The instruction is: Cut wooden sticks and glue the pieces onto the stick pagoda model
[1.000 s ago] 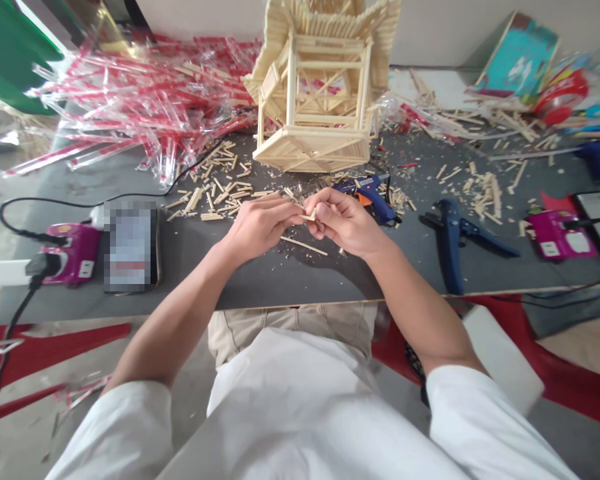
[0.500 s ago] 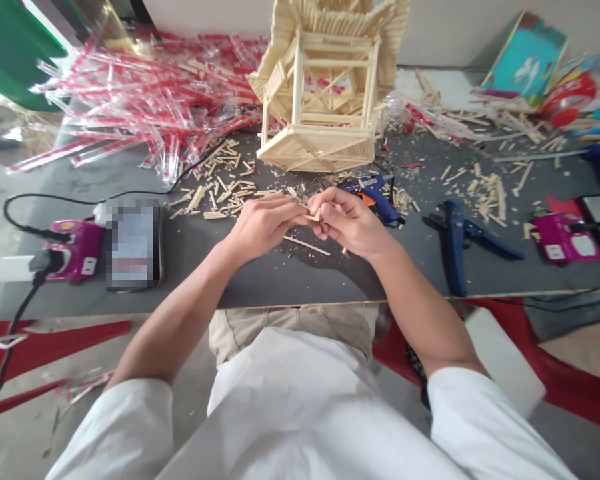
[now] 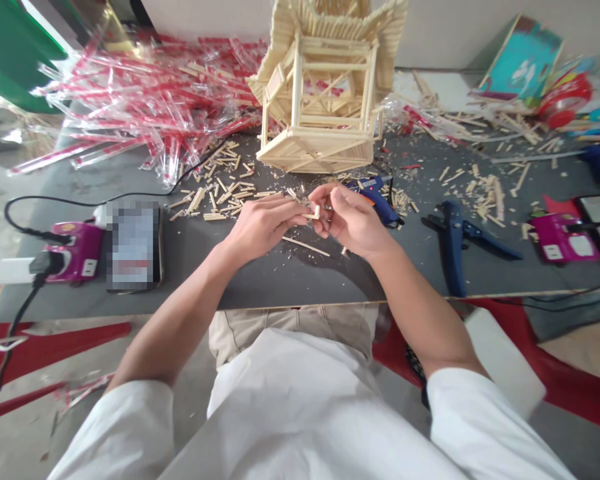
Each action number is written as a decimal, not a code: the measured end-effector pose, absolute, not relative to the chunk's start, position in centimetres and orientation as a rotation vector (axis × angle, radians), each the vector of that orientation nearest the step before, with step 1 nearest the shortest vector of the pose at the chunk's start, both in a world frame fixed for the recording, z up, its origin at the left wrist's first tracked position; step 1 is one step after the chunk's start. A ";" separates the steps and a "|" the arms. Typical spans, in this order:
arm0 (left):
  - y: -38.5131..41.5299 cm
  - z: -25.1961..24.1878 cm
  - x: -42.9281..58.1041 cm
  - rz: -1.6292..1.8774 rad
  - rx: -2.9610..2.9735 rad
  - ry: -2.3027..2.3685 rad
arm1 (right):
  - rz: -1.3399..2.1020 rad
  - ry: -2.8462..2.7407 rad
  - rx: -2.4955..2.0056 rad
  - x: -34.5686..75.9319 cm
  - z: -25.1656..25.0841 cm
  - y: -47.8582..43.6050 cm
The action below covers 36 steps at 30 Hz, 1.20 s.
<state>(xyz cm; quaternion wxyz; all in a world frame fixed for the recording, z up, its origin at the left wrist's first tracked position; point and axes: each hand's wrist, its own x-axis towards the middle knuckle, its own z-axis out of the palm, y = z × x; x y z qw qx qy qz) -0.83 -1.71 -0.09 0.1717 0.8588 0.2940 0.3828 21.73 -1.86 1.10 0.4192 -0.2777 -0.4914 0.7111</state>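
My left hand (image 3: 265,225) pinches a small piece of joined wooden sticks (image 3: 314,213), whose free end forms a short L shape. Around that end curls my right hand (image 3: 353,219), its thumb lifted off and its fingers apart, with nothing gripped. Just behind the hands lies a blue glue gun (image 3: 380,203), partly hidden by the right hand. A single thin stick (image 3: 306,246) rests on the dark table below them. Beyond stands a model building of wooden sticks (image 3: 320,143) with a flared roof.
Cut stick pieces (image 3: 225,193) scatter across the table (image 3: 280,287). Plastic wrappers (image 3: 145,100) heap at back left. A blue cutter (image 3: 455,247) lies right. A phone (image 3: 133,247), a purple power adapter (image 3: 75,250) and another purple adapter (image 3: 565,237) sit near the sides, with black cables.
My right thumb and fingers have opened away from the small stick piece, baring its L-shaped end. My left hand stays nearly still, holding it.
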 end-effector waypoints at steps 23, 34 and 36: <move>-2.3 -0.5 1.3 1.130 1.456 0.703 | 1.267 -1.660 -0.920 20.0 -1.5 -3.3; -1.9 -0.7 1.1 1.151 1.385 0.814 | 1.471 -1.591 -0.857 19.5 -0.9 -3.4; -1.7 -0.8 1.0 1.197 1.361 0.869 | 1.479 -1.591 -0.885 19.6 -1.0 -3.4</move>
